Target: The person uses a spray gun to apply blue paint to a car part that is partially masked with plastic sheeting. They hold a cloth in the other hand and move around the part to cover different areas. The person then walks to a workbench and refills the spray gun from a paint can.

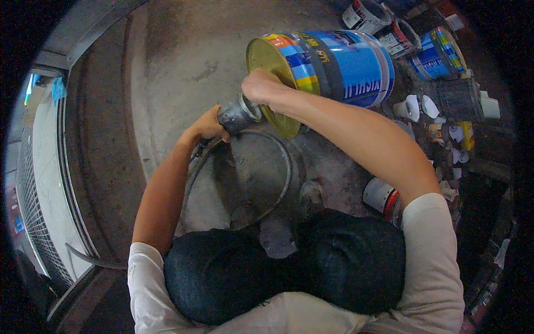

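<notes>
My left hand (209, 123) is wrapped around a grey metal cup (238, 116), which is tilted with its open mouth toward the drum. A dark hose (289, 161) runs from beneath that hand and loops over the floor. My right hand (262, 87) is closed in front of the gold end of a large blue metal drum (347, 61), just above the cup's mouth. What its fingers grip is hidden. The drum lies on its side and has multicoloured bands near the gold end.
Open pails (366, 18) and a smaller blue drum (436, 54) stand at the far right. White cups (410, 107) and clutter lie below them. A white-and-red can (382, 198) rests near my right knee. At left is a doorway frame (69, 167).
</notes>
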Demonstrator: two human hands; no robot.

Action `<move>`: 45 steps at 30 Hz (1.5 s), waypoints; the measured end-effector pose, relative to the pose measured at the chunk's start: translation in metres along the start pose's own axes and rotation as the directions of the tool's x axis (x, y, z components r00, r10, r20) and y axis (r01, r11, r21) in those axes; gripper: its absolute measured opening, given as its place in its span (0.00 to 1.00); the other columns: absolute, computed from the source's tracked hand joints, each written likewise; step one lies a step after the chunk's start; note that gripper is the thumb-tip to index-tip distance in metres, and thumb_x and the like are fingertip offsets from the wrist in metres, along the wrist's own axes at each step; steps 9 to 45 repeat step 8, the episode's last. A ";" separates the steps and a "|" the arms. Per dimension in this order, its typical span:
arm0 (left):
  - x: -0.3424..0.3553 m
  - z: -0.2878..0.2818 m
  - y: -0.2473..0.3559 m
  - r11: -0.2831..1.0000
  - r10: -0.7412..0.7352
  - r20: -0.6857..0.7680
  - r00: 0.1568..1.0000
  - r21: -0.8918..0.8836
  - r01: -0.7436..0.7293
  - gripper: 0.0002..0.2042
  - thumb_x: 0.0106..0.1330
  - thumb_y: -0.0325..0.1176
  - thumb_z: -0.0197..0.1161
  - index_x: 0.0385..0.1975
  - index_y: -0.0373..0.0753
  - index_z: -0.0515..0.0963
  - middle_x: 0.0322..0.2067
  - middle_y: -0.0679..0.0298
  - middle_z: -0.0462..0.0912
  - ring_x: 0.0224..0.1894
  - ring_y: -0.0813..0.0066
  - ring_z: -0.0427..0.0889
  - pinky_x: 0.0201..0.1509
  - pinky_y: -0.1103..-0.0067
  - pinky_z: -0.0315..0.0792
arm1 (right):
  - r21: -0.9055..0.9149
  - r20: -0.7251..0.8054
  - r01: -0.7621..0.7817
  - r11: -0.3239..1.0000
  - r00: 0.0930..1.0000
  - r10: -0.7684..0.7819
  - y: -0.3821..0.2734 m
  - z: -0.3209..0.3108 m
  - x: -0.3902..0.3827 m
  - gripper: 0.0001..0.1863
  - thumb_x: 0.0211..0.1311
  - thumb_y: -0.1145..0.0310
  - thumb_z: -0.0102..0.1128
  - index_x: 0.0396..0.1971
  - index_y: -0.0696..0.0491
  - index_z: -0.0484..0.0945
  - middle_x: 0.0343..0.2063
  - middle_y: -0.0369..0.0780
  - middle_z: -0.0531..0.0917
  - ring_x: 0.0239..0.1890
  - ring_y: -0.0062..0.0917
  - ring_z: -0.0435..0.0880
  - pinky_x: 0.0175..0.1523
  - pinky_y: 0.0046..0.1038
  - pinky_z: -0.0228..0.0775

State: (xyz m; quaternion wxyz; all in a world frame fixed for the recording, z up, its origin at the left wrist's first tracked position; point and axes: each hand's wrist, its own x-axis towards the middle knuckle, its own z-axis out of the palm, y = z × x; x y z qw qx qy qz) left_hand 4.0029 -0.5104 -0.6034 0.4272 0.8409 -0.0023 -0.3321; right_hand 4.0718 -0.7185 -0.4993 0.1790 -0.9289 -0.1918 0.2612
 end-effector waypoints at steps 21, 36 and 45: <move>-0.003 -0.001 0.004 1.000 -0.018 0.003 1.000 -0.003 0.018 0.42 0.33 0.27 0.80 0.57 0.40 0.73 0.46 0.57 0.85 0.53 0.58 0.81 0.61 0.67 0.73 | 0.104 0.032 -0.061 0.993 0.998 0.057 0.001 -0.012 -0.006 0.13 0.57 0.66 0.59 0.32 0.57 0.89 0.34 0.51 0.89 0.37 0.42 0.91 0.40 0.39 0.82; -0.003 -0.001 0.004 1.000 -0.018 0.003 1.000 -0.003 0.018 0.42 0.33 0.27 0.80 0.57 0.40 0.73 0.46 0.57 0.85 0.53 0.58 0.81 0.61 0.67 0.73 | 0.104 0.032 -0.061 0.993 0.998 0.057 0.001 -0.012 -0.006 0.13 0.57 0.66 0.59 0.32 0.57 0.89 0.34 0.51 0.89 0.37 0.42 0.91 0.40 0.39 0.82; -0.003 -0.001 0.004 1.000 -0.018 0.003 1.000 -0.003 0.018 0.42 0.33 0.27 0.80 0.57 0.40 0.73 0.46 0.57 0.85 0.53 0.58 0.81 0.61 0.67 0.73 | 0.104 0.032 -0.061 0.993 0.998 0.057 0.001 -0.012 -0.006 0.13 0.57 0.66 0.59 0.32 0.57 0.89 0.34 0.51 0.89 0.37 0.42 0.91 0.40 0.39 0.82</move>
